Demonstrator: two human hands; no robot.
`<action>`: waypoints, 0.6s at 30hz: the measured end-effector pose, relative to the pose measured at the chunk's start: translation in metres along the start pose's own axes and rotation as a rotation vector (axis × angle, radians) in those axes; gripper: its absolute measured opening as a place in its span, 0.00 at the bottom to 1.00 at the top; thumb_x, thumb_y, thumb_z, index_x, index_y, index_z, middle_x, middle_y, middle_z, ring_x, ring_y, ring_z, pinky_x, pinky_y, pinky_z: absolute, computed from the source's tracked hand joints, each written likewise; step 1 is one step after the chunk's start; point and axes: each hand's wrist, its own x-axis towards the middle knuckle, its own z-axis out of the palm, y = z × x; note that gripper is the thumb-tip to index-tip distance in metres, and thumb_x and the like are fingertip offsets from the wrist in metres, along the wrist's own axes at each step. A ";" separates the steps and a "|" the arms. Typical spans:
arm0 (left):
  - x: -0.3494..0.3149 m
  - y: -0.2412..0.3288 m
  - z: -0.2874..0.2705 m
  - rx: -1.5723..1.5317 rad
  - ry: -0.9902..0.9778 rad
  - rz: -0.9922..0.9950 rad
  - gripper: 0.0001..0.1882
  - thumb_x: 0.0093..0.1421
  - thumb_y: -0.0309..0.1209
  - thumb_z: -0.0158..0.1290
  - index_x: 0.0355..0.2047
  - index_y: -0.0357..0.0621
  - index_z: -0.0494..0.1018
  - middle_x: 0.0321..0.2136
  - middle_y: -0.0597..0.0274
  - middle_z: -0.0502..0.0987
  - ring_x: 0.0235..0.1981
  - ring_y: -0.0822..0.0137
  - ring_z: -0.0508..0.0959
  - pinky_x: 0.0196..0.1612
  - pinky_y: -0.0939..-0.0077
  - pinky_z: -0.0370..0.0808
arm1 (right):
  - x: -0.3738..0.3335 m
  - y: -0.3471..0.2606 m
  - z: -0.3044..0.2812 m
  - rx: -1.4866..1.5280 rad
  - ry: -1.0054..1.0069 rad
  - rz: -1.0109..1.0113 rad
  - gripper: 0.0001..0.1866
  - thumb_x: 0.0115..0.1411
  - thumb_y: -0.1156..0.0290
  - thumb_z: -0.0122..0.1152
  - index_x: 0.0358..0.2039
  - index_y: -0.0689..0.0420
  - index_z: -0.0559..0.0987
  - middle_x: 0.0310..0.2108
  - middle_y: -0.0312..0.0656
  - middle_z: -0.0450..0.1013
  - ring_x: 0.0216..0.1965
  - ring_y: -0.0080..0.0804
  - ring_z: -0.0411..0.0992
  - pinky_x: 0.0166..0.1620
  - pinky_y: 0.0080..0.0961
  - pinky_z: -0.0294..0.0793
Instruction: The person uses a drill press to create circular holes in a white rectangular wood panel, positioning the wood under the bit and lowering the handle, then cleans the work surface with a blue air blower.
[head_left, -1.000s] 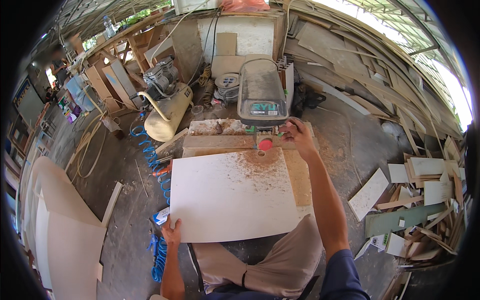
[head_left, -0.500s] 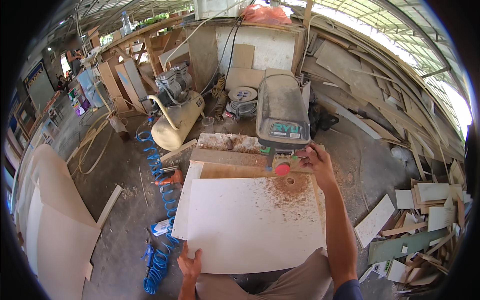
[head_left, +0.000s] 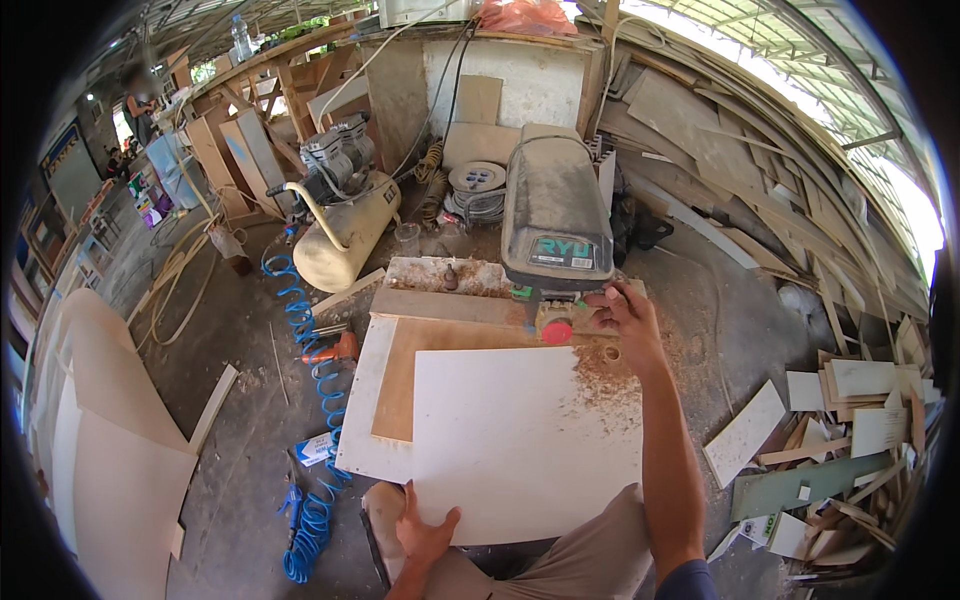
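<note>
A white flat board [head_left: 520, 440] lies on the wooden work table of a bench drill press [head_left: 560, 200] and reaches over my lap. My left hand [head_left: 424, 532] grips the board's near left edge, thumb on top. My right hand [head_left: 628, 318] is raised beside the right of the drill press head, fingers curled; what they hold is hidden. Close to it are a red round button [head_left: 556, 331] and brown sawdust [head_left: 603, 378] spread over the board's far right corner. Under the board shows a brown wooden panel [head_left: 398, 385].
Left of the table lie a coiled blue air hose [head_left: 312, 525], an orange power tool [head_left: 335, 349] and a curved pale sheet [head_left: 120, 440]. A cream air compressor [head_left: 350, 235] and a cable reel [head_left: 477, 180] stand behind. Board offcuts [head_left: 850, 450] are heaped at right.
The white board has slid to the right over the table, uncovering more of the brown panel. My left hand has moved right with it. My right hand stays beside the drill press.
</note>
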 end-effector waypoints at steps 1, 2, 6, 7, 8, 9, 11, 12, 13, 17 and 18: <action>0.002 0.006 0.003 0.057 -0.030 0.011 0.61 0.41 0.47 0.73 0.68 0.28 0.54 0.51 0.37 0.77 0.50 0.43 0.80 0.53 0.55 0.77 | 0.000 0.001 0.001 0.010 0.006 0.001 0.24 0.72 0.59 0.56 0.58 0.66 0.72 0.41 0.43 0.79 0.34 0.25 0.75 0.40 0.24 0.77; 0.004 0.014 0.005 0.125 -0.073 0.003 0.65 0.39 0.48 0.74 0.69 0.29 0.50 0.54 0.35 0.74 0.52 0.42 0.78 0.54 0.54 0.77 | 0.000 0.000 0.003 0.019 0.008 -0.006 0.24 0.72 0.59 0.56 0.58 0.66 0.72 0.41 0.44 0.79 0.33 0.26 0.75 0.39 0.24 0.77; 0.015 0.053 0.002 0.279 -0.286 0.032 0.79 0.33 0.54 0.77 0.72 0.33 0.35 0.61 0.28 0.63 0.58 0.38 0.73 0.58 0.52 0.74 | 0.000 0.004 0.006 0.037 0.013 -0.025 0.25 0.72 0.59 0.56 0.58 0.67 0.71 0.40 0.44 0.80 0.33 0.26 0.75 0.39 0.24 0.77; 0.018 0.060 0.001 0.287 -0.350 0.056 0.82 0.32 0.55 0.77 0.72 0.34 0.32 0.62 0.26 0.61 0.59 0.37 0.72 0.59 0.52 0.73 | 0.000 0.004 0.005 0.036 0.014 -0.027 0.25 0.72 0.59 0.56 0.59 0.67 0.71 0.40 0.44 0.80 0.32 0.26 0.75 0.39 0.25 0.77; 0.020 0.065 0.002 0.318 -0.371 0.058 0.83 0.31 0.55 0.78 0.72 0.33 0.31 0.61 0.26 0.62 0.58 0.37 0.72 0.58 0.52 0.73 | 0.000 0.003 0.005 0.028 0.016 -0.033 0.26 0.72 0.58 0.56 0.58 0.68 0.71 0.40 0.46 0.80 0.32 0.26 0.75 0.39 0.25 0.77; 0.021 0.067 0.002 0.353 -0.392 0.056 0.84 0.31 0.55 0.78 0.72 0.33 0.30 0.60 0.25 0.62 0.58 0.37 0.72 0.58 0.52 0.74 | -0.001 0.003 0.005 0.023 0.018 -0.035 0.26 0.71 0.58 0.57 0.58 0.68 0.71 0.41 0.47 0.80 0.33 0.27 0.76 0.40 0.26 0.77; 0.024 0.070 0.003 0.416 -0.424 0.063 0.85 0.30 0.54 0.78 0.72 0.32 0.29 0.58 0.26 0.64 0.56 0.37 0.73 0.57 0.53 0.74 | -0.001 0.003 0.006 0.021 0.021 -0.047 0.27 0.71 0.57 0.57 0.58 0.68 0.71 0.41 0.47 0.80 0.33 0.27 0.76 0.40 0.26 0.77; 0.025 0.070 0.004 0.445 -0.434 0.069 0.85 0.30 0.54 0.78 0.72 0.31 0.29 0.57 0.28 0.65 0.55 0.38 0.74 0.56 0.53 0.75 | 0.000 0.004 0.006 0.027 0.020 -0.055 0.27 0.71 0.57 0.57 0.58 0.68 0.71 0.41 0.47 0.80 0.32 0.27 0.76 0.40 0.25 0.77; 0.027 0.071 0.004 0.475 -0.443 0.073 0.85 0.30 0.54 0.78 0.72 0.31 0.28 0.56 0.29 0.66 0.54 0.38 0.75 0.56 0.53 0.76 | 0.000 0.005 0.007 0.032 0.017 -0.063 0.26 0.72 0.57 0.56 0.58 0.68 0.71 0.40 0.46 0.80 0.32 0.26 0.75 0.39 0.24 0.77; 0.041 0.080 0.004 0.657 -0.604 0.135 0.84 0.34 0.62 0.73 0.71 0.25 0.28 0.52 0.34 0.72 0.50 0.42 0.79 0.53 0.54 0.77 | -0.002 0.004 0.006 0.006 0.031 -0.062 0.28 0.71 0.55 0.57 0.58 0.68 0.71 0.41 0.46 0.80 0.33 0.27 0.76 0.40 0.24 0.78; 0.046 0.076 0.008 0.684 -0.592 0.202 0.84 0.34 0.63 0.72 0.71 0.25 0.29 0.49 0.35 0.74 0.47 0.44 0.80 0.51 0.55 0.78 | 0.000 0.005 0.004 0.003 0.027 -0.072 0.28 0.71 0.55 0.57 0.58 0.68 0.71 0.41 0.46 0.80 0.33 0.27 0.76 0.41 0.24 0.78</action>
